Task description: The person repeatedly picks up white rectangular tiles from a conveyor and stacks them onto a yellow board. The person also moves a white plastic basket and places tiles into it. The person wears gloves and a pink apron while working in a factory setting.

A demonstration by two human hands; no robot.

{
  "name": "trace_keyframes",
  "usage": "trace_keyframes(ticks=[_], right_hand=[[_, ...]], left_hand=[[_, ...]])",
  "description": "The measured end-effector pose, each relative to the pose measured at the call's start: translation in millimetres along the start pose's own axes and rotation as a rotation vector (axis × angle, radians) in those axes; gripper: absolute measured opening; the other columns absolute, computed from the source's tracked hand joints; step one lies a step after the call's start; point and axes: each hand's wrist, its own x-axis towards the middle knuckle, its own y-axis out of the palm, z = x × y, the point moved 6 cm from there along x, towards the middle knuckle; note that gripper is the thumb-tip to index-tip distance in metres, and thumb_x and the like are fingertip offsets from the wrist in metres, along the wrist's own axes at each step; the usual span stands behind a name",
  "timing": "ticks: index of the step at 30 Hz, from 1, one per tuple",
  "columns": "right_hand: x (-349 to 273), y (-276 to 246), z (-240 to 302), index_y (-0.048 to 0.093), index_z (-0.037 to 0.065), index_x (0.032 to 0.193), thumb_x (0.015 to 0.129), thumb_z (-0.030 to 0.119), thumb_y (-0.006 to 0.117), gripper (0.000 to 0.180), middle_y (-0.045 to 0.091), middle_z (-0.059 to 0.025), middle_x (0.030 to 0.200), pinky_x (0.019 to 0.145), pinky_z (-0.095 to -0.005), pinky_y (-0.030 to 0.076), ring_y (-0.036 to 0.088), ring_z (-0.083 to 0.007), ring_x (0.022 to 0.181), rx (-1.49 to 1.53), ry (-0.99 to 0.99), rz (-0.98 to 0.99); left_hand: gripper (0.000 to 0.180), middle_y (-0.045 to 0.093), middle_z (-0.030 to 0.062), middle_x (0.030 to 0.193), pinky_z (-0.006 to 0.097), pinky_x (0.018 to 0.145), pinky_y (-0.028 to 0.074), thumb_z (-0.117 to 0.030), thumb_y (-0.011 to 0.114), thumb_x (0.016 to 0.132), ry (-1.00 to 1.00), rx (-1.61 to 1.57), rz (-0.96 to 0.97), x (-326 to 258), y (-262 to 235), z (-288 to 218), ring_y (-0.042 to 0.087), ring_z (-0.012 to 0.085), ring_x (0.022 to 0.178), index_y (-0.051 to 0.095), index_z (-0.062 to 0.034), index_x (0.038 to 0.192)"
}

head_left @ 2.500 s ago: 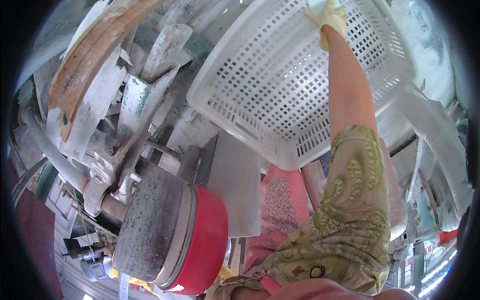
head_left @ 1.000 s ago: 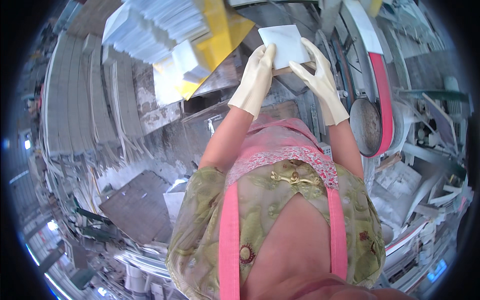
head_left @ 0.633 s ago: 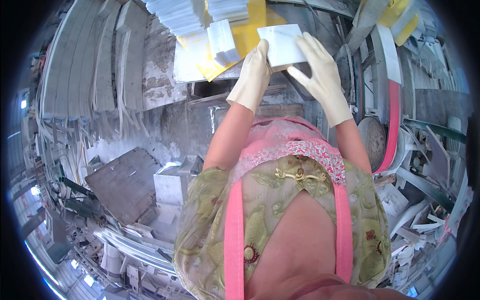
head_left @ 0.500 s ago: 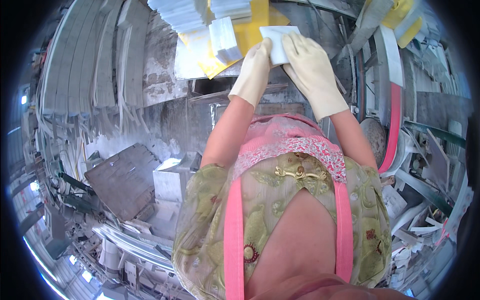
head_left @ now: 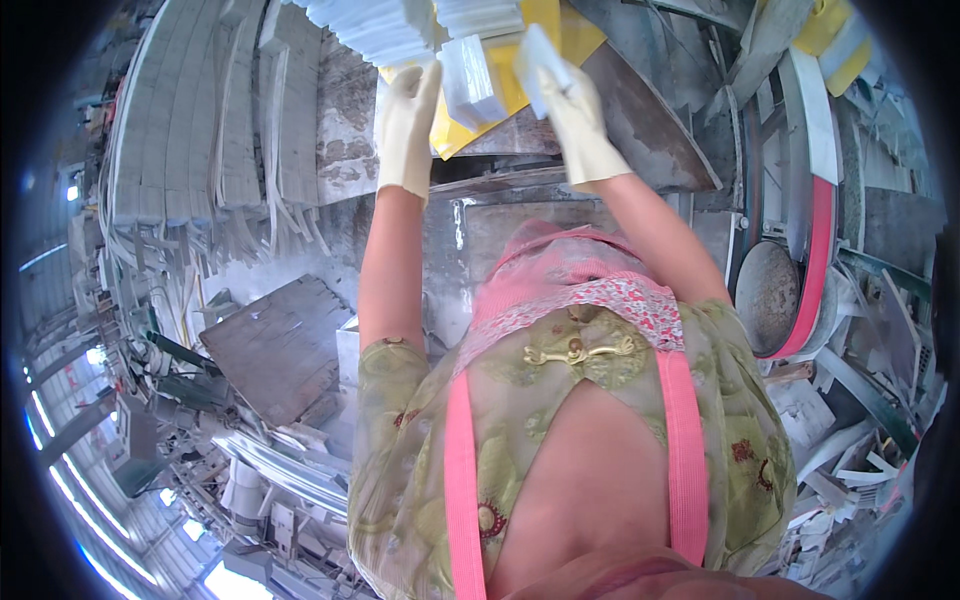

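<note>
Beside blocky stack, thin white tile, in rubber-gloved right hand

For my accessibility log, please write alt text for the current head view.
A person's gloved right hand holds a tilted white tile just right of a small tile stack on a yellow sheet. The gloved left hand is left of the stack.

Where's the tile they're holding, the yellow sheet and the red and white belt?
White tile (head_left: 540, 68): head view, on its broad face, in the right hand (head_left: 579, 122).
Yellow sheet (head_left: 580, 38): head view, bare part right of the tile.
Red and white belt (head_left: 818, 250): head view, its red stretch.
</note>
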Motion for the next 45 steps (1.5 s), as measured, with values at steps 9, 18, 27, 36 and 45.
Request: trace_keyframes(ticks=[9, 18, 27, 36, 45], right_hand=[[-2.0, 62.9, -1.9, 0.027, 0.004, 0.157, 0.09, 0.045, 0.072, 0.091, 0.046, -0.0185, 0.152, 0.111, -0.0383, 0.041, 0.047, -0.0308, 0.139, -0.211, -0.118, 0.404], [-10.2, -95.7, 17.9, 0.054, 0.013, 0.144, 0.092, 0.047, 0.065, 0.064, 0.057, -0.0185, 0.142, 0.109, -0.0407, 0.043, 0.054, -0.0328, 0.132, -0.446, -0.143, 0.476], [-38.2, -502.7, 24.0, 0.059, 0.011, 0.142, 0.098, 0.033, 0.067, 0.05, 0.062, -0.0145, 0.139, 0.107, -0.0344, 0.044, 0.059, -0.0229, 0.127, -0.743, 0.116, -0.415], [-51.6, -549.6, 1.3, 0.053, 0.015, 0.146, 0.096, 0.043, 0.065, 0.059, 0.054, -0.0143, 0.146, 0.11, -0.0398, 0.04, 0.05, -0.0312, 0.135, -1.25, -0.064, -0.373], [-59.2, -553.8, 1.1, 0.051, 0.016, 0.147, 0.097, 0.041, 0.064, 0.057, 0.046, -0.0159, 0.152, 0.115, -0.042, 0.035, 0.043, -0.0332, 0.14, -1.198, -0.135, -0.212]], left_hand=[[0.07, 0.059, 0.0275, 0.127, 0.042, 0.096, 0.051, -0.025, 0.079, 0.083, 0.313, 0.82, 0.113, 33.0, 50.0, 6.3, 0.062, 0.0363, 0.115, 0.051, -0.0003, 0.141], [0.086, 0.057, 0.0213, 0.131, 0.042, 0.101, 0.051, -0.013, 0.089, 0.066, -0.079, 0.428, -0.079, 36.4, 60.9, 15.8, 0.061, 0.0336, 0.12, 0.045, 0.006, 0.137], [0.08, 0.059, 0.0223, 0.13, 0.04, 0.101, 0.051, -0.021, 0.089, 0.07, -0.212, 0.401, 0.022, 23.2, 61.2, -3.5, 0.063, 0.0335, 0.119, 0.047, 0.0069, 0.132], [0.079, 0.063, 0.0215, 0.127, 0.04, 0.096, 0.051, -0.032, 0.09, 0.071, -0.41, 0.611, -0.1, 10.2, 67.2, -5.4, 0.064, 0.032, 0.117, 0.052, 0.0084, 0.127], [0.082, 0.067, 0.0229, 0.125, 0.041, 0.098, 0.054, -0.03, 0.093, 0.066, -0.203, 0.681, 0.03, 28.2, 42.5, 11.8, 0.066, 0.0338, 0.116, 0.056, 0.0056, 0.13]])
